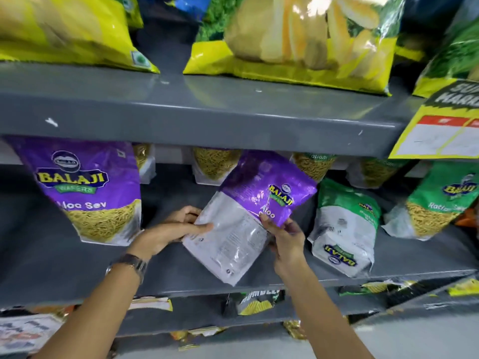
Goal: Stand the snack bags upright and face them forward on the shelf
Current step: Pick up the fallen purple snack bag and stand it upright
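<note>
A purple and white Aloo Sev bag (248, 203) is tilted over the middle of the grey shelf (77, 265), its back panel toward me. My left hand (171, 229) grips its left edge and my right hand (285, 237) grips its right edge. To the left stands another purple Aloo Sev bag (85, 187), upright with its front facing out. To the right a green and white bag (344, 226) sits upside down with its back showing. Further right a green Ratlami Sev bag (438, 203) leans with its front out.
More sev bags (215, 164) stand at the back of the same shelf. Large yellow chip bags (298, 40) sit on the shelf above, whose thick grey edge (207, 123) overhangs. A yellow price tag (440, 133) hangs at the right. Lower shelves hold more packets (256, 301).
</note>
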Action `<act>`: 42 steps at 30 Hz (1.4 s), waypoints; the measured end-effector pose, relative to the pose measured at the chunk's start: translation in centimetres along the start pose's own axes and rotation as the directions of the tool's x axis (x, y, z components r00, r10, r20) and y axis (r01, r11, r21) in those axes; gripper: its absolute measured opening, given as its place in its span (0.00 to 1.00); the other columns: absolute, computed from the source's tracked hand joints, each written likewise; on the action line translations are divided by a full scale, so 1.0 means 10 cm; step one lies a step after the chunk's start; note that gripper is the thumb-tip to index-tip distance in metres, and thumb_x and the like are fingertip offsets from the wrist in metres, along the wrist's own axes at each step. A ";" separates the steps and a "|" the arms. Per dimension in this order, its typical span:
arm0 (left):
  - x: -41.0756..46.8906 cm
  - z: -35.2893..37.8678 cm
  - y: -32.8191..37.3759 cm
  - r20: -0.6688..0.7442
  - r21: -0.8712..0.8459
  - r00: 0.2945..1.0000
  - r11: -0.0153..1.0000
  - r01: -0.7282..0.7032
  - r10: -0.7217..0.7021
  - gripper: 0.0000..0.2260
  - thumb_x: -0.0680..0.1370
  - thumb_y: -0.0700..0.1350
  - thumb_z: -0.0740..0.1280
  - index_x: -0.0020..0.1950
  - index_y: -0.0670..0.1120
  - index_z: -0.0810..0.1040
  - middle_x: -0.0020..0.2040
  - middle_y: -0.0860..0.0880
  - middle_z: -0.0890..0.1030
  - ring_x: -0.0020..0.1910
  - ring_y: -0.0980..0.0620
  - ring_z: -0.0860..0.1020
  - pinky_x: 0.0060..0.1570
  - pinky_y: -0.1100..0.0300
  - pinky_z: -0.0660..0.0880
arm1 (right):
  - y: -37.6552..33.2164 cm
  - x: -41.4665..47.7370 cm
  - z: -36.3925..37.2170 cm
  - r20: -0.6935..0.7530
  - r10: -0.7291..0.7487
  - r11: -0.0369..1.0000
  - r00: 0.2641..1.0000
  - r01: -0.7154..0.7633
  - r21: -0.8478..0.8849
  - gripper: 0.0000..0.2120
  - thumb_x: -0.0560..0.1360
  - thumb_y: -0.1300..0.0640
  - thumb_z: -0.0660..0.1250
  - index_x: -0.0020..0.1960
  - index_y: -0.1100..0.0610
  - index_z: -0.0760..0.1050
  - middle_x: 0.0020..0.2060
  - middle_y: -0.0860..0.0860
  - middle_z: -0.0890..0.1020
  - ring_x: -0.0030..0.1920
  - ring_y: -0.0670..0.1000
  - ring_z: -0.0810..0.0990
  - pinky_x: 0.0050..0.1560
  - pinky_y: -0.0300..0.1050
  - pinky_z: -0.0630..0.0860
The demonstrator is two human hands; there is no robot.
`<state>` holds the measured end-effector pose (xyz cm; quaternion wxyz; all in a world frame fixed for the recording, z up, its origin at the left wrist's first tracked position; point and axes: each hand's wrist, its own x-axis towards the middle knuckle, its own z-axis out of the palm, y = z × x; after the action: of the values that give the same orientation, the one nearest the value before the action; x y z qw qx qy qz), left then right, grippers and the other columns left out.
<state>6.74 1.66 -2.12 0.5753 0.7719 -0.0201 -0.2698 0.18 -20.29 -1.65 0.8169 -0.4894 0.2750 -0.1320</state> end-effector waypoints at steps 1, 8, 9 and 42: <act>0.00 0.01 -0.03 -0.003 -0.051 0.999 0.998 -0.040 0.040 0.18 0.68 0.45 0.76 0.54 0.48 0.74 0.52 0.48 0.82 0.47 0.54 0.79 0.45 0.57 0.73 | -0.07 -0.01 0.02 0.022 -0.081 0.997 0.997 0.081 -0.006 0.17 0.66 0.71 0.73 0.53 0.64 0.75 0.37 0.55 0.81 0.35 0.49 0.77 0.35 0.38 0.76; 0.26 0.16 -0.21 -0.206 -0.172 0.929 0.924 -0.343 0.306 0.24 0.61 0.42 0.79 0.51 0.50 0.71 0.53 0.51 0.80 0.48 0.60 0.81 0.44 0.69 0.76 | -0.37 0.19 0.16 0.274 -0.383 0.874 0.882 0.442 -0.201 0.18 0.62 0.71 0.76 0.44 0.57 0.73 0.32 0.45 0.83 0.34 0.41 0.79 0.36 0.33 0.77; 0.30 0.18 -0.26 -0.235 -0.167 0.917 0.916 -0.364 0.321 0.24 0.61 0.42 0.79 0.51 0.50 0.71 0.54 0.51 0.80 0.50 0.58 0.81 0.45 0.68 0.76 | -0.34 0.22 0.15 0.306 -0.388 0.861 0.869 0.461 -0.216 0.18 0.62 0.72 0.76 0.44 0.56 0.73 0.30 0.42 0.83 0.33 0.39 0.79 0.36 0.32 0.76; 0.14 1.31 -0.37 -0.614 0.099 0.693 0.907 -0.409 0.379 0.51 0.57 0.63 0.77 0.74 0.51 0.58 0.70 0.48 0.68 0.70 0.48 0.67 0.66 0.43 0.68 | -0.46 -0.08 0.26 0.540 -0.265 0.872 0.799 0.437 -0.219 0.10 0.71 0.61 0.72 0.41 0.54 0.71 0.31 0.49 0.81 0.30 0.46 0.81 0.31 0.41 0.78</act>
<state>1.10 -9.09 -8.54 0.6110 0.7812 0.0113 0.1280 1.27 -20.26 3.60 0.7252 -0.6801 -0.0218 -0.1055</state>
